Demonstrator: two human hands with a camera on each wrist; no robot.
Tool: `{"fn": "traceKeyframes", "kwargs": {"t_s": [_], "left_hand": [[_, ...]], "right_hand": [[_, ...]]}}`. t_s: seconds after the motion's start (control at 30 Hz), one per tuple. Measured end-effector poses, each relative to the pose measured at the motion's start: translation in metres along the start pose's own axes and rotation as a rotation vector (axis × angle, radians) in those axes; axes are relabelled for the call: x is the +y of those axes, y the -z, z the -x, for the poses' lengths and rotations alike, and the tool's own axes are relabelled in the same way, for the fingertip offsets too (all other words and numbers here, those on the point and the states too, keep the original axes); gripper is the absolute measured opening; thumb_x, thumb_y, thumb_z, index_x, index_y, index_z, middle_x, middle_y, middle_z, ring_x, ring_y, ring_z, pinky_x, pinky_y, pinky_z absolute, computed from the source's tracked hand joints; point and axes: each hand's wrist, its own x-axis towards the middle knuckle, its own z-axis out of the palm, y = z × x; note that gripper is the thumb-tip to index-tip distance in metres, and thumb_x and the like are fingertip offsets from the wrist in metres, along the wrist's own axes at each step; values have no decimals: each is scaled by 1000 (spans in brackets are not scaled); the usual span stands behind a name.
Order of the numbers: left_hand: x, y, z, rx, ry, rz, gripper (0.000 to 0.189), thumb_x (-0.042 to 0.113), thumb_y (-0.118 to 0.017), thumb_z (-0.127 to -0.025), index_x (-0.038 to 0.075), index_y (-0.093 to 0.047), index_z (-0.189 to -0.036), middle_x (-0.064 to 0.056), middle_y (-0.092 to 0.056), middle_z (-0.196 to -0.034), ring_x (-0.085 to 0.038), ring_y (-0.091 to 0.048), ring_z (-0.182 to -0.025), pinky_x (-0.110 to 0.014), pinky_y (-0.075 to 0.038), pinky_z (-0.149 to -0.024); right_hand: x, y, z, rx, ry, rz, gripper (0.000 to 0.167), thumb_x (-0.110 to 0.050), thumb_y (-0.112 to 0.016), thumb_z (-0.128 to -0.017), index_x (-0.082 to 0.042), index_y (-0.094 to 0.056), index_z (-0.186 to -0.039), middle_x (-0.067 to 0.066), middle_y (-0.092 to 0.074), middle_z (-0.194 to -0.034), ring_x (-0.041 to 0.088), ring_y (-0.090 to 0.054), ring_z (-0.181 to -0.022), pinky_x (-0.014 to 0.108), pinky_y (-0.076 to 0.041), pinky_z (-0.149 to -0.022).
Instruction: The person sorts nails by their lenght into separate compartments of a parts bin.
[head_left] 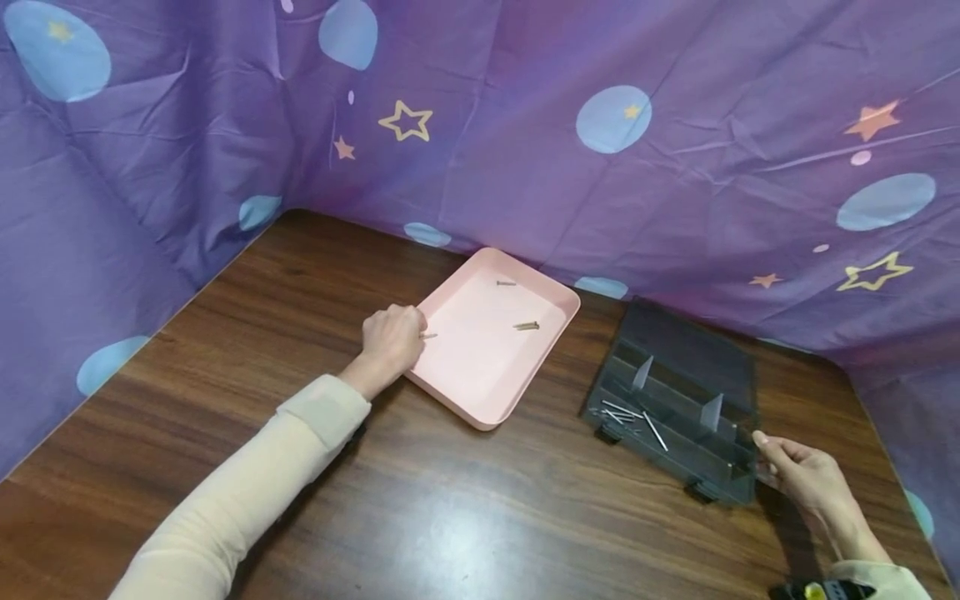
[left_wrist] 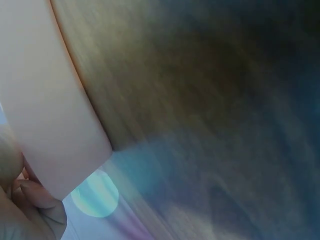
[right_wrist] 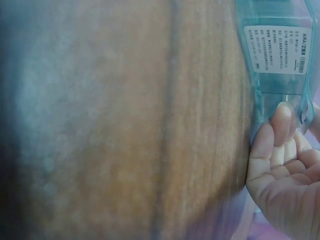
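Left hand: the left hand [head_left: 393,337] grasped the left wall of the pink tray [head_left: 468,358], its fingers curled; a short screw [head_left: 429,336] stuck out beside them, and whether they pinched it could not be told.
Right hand: the right hand [head_left: 813,487] gripped the right end of the dark see-through box [head_left: 660,462] between thumb and fingers.
Pink tray: it sat mid-scene on the worktop [head_left: 337,500], with one screw [head_left: 506,283] at its far side and a small group of screws [head_left: 527,326] toward its right.
Dark box: it stood right of the tray, lid [head_left: 686,342] open on the far side; silvery pins [head_left: 655,432] lay in its near row.
Backdrop: a purple cloth [head_left: 510,167] hung behind.
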Motion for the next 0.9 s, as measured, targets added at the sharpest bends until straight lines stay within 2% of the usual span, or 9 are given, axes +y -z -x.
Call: {"fn": "traceKeyframes", "kwargs": {"t_s": [0.17,0.33,0.4,0.57,0.67,0.8,0.9], "left_hand": [[0,-2,0,14,-24,-25,13,6,-62,-78,14,-72,-77,-8,-71,-80,-31,-66,-73,-42,-51,-61],[0,-3,0,26,-45,-42,15,5,-62,-79,15,-68,-68,-8,-70,-75,-30,-65,-70,-42,-51,-58],[1,-3,-1,24,-51,-45,16,5,-62,-79,15,-68,-68,-8,-69,-74,-30,-65,-69,-42,-51,-57],[2,-3,-2,10,-57,-56,21,3,-60,-79,16,-65,-63,-7,-69,-73,-29,-64,-69,-42,-50,-57],[2,-3,-2,6,-62,-59,23,2,-59,-78,17,-63,-61,-7,-68,-72,-30,-64,-69,-42,-50,-57],[2,-3,-1,8,-71,-62,20,3,-60,-77,16,-65,-64,-8,-69,-74,-30,-64,-70,-42,-50,-57],[3,-3,0,10,-77,-63,16,4,-62,-78,16,-69,-70,-8,-70,-77,-31,-65,-71,-43,-51,-59]], "right_hand": [[-1,-2,1,11,-7,46,25,-35,-52,-95,-18,-61,-79,-11,-50,-72,-4,-59,-72,15,-51,-65],[-3,-1,1,19,-10,103,32,-39,-51,-95,-9,-61,-87,-10,-50,-75,-6,-56,-75,16,-51,-67],[-3,-1,2,17,-3,127,39,-39,-49,-96,-2,-60,-96,-10,-51,-77,-7,-56,-76,16,-51,-67],[-3,-2,2,22,-12,103,36,-38,-50,-95,-4,-61,-94,-10,-50,-74,-4,-59,-74,15,-51,-67],[-4,-1,2,21,-11,79,28,-39,-51,-95,-15,-61,-86,-12,-52,-74,-3,-59,-73,15,-51,-66],[-4,-2,2,30,-2,-23,19,-33,-55,-94,-28,-64,-79,-13,-55,-69,-1,-58,-67,15,-51,-64],[-4,-3,3,44,-19,-61,20,-32,-57,-93,-28,-64,-75,-11,-55,-65,0,-56,-65,17,-52,-63]]}}
